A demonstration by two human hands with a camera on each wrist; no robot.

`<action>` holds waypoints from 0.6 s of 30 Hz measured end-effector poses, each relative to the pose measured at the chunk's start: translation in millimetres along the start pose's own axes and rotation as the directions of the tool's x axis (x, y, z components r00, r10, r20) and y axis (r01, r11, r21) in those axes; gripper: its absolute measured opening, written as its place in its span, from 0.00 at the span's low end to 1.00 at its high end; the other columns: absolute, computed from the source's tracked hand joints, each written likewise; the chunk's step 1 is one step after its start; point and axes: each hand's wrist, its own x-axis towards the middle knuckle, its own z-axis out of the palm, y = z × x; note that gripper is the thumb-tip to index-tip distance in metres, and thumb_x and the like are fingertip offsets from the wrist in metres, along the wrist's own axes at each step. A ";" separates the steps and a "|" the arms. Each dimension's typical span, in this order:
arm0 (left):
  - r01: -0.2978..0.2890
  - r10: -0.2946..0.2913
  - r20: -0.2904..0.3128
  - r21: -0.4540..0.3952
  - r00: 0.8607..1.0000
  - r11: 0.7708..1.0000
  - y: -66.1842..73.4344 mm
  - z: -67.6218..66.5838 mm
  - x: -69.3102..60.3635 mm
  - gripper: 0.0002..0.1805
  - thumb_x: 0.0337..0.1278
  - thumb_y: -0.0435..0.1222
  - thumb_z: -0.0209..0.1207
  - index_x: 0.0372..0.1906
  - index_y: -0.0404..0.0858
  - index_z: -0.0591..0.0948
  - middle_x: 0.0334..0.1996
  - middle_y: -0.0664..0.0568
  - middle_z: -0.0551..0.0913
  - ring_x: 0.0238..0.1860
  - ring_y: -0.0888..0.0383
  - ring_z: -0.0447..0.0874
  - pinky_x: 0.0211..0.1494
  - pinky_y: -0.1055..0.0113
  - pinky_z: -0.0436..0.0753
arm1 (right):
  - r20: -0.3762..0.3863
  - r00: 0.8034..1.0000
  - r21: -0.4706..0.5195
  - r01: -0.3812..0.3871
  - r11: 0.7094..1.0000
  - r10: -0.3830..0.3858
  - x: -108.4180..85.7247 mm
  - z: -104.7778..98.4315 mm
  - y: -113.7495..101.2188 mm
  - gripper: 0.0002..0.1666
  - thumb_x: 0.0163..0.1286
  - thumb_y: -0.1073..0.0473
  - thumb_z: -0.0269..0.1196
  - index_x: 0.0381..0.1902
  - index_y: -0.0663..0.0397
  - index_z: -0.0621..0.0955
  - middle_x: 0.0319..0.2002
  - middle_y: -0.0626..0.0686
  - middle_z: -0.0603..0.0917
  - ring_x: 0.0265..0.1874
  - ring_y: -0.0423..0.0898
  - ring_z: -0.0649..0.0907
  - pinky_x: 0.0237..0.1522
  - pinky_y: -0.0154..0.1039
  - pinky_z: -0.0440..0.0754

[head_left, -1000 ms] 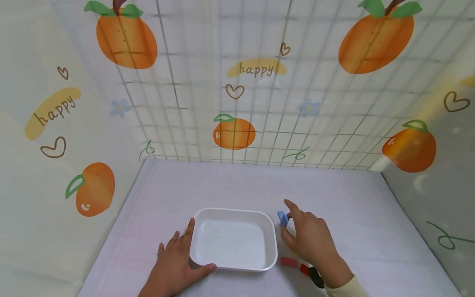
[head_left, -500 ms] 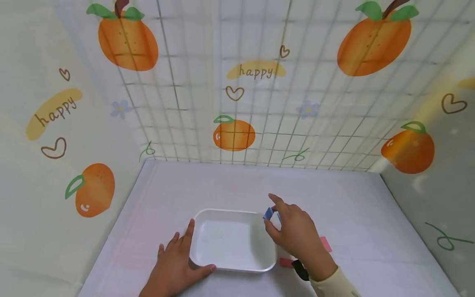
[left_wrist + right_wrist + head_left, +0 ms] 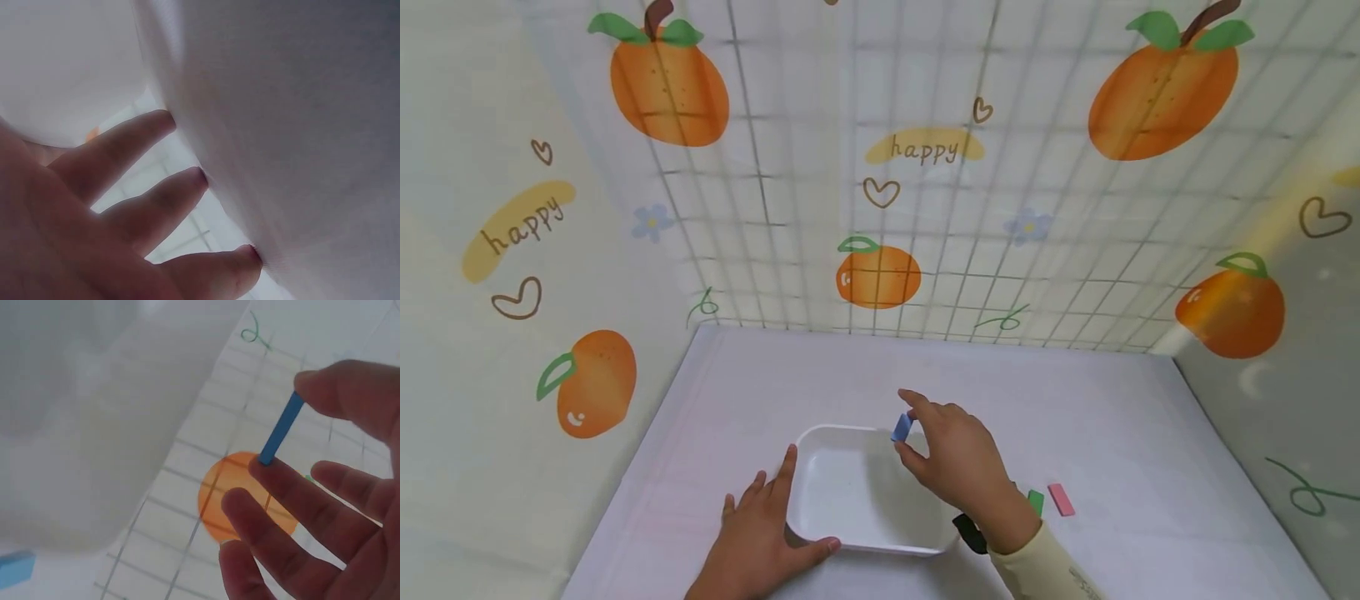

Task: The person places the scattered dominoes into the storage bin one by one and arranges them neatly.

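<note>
The right hand pinches a small blue block by its opposite ends, thumb to one end and a fingertip to the other, the remaining fingers held off it. The block is held up over the right half of the far edge of the white tray; how high it stands above the rim is hard to judge. Seen edge-on from the right wrist, it is a thin, straight bar. I would expect it to be light, stiff and hardly fragile, with smooth faces that could twist or slip in a two-point hold; the ends suit a pinch, and gripping the broad faces would steady it.

The left hand is spread wide at the tray's left side, the index finger along that side and the thumb at the near rim, probably bracing it. The tray looks shallow and rigid, with rounded corners. No block shows on the part of its floor in view; the right hand and forearm hide some of the rest.

On the table, to the tray's right, lie a green block, partly covered by the forearm, and a pink block just beyond it.
</note>
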 end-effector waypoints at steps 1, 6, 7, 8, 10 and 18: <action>-0.001 0.001 -0.001 0.001 1.000 1.000 -0.1 0.4 0.3 0.75 0.34 0.89 0.53 0.87 0.62 0.39 0.74 0.46 0.73 0.78 0.37 0.64 0.68 0.20 0.58 | 0.003 1.000 0.003 0.006 1.000 -0.006 2.4 1.3 -3.0 0.43 0.62 0.44 0.77 0.73 0.43 0.76 0.45 0.41 0.90 0.38 0.45 0.85 0.38 0.44 0.83; -0.015 0.015 -0.015 0.009 1.000 1.000 -1.3 2.9 1.7 0.74 0.34 0.89 0.51 0.87 0.62 0.38 0.74 0.47 0.74 0.77 0.37 0.65 0.67 0.20 0.59 | 0.031 0.998 0.005 0.046 0.999 -0.047 14.4 8.1 -19.4 0.40 0.62 0.42 0.76 0.71 0.41 0.78 0.44 0.39 0.90 0.39 0.44 0.86 0.37 0.42 0.83; -0.017 0.017 -0.018 0.009 1.000 1.000 -1.6 2.7 1.6 0.74 0.35 0.89 0.51 0.87 0.61 0.38 0.73 0.47 0.74 0.77 0.37 0.66 0.66 0.20 0.59 | 0.041 0.998 0.004 0.055 0.998 -0.055 17.0 9.8 -23.3 0.38 0.63 0.41 0.76 0.69 0.40 0.79 0.43 0.39 0.90 0.38 0.44 0.86 0.36 0.41 0.83; -0.019 0.019 -0.019 0.009 1.000 1.000 -1.9 2.1 1.4 0.74 0.35 0.89 0.52 0.87 0.61 0.39 0.73 0.46 0.74 0.77 0.37 0.66 0.66 0.20 0.60 | 0.050 0.997 0.006 0.064 0.998 -0.064 19.8 11.8 -27.2 0.37 0.63 0.41 0.76 0.67 0.40 0.80 0.42 0.38 0.90 0.37 0.43 0.85 0.34 0.40 0.83; -0.020 0.020 -0.016 0.003 1.000 1.000 -2.1 0.4 1.2 0.74 0.35 0.89 0.52 0.87 0.60 0.40 0.73 0.45 0.75 0.76 0.37 0.66 0.66 0.19 0.60 | 0.073 0.994 0.020 0.077 0.997 -0.079 25.4 15.5 -36.1 0.34 0.62 0.40 0.77 0.64 0.39 0.83 0.40 0.38 0.89 0.36 0.43 0.85 0.34 0.39 0.82; -0.041 0.041 -0.036 0.007 0.999 0.999 -4.7 2.2 2.0 0.73 0.36 0.89 0.49 0.87 0.60 0.40 0.73 0.46 0.75 0.76 0.36 0.67 0.64 0.19 0.61 | 0.145 0.974 0.057 0.169 0.984 -0.176 40.2 31.9 -64.5 0.30 0.62 0.38 0.77 0.59 0.41 0.86 0.34 0.40 0.88 0.31 0.43 0.83 0.29 0.40 0.81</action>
